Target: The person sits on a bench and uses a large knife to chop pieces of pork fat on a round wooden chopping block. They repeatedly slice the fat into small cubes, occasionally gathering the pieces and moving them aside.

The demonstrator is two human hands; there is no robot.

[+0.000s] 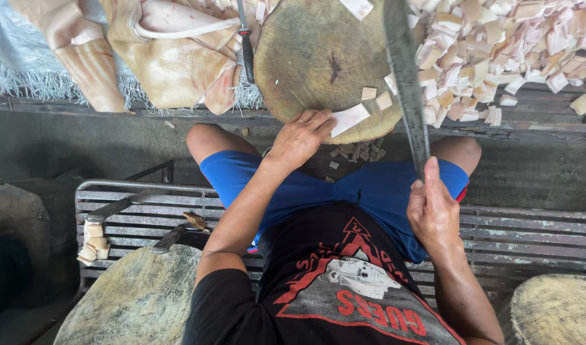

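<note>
A round wooden chopping block (312,64) stands on the ledge in front of me. My left hand (300,135) pinches a pale strip of pork fat (349,119) at the block's near edge. My right hand (432,206) grips the handle of a long cleaver (405,70), whose blade is raised over the block's right side. A few cut cubes (377,97) lie on the block beside the blade.
A big heap of cut pieces (510,45) fills the upper right. Large slabs of pork skin (171,57) and a second knife (245,45) lie upper left. Another block (133,300) with scraps (93,243) and knives sits on the metal bench (510,230). Fallen bits (357,153) lie below.
</note>
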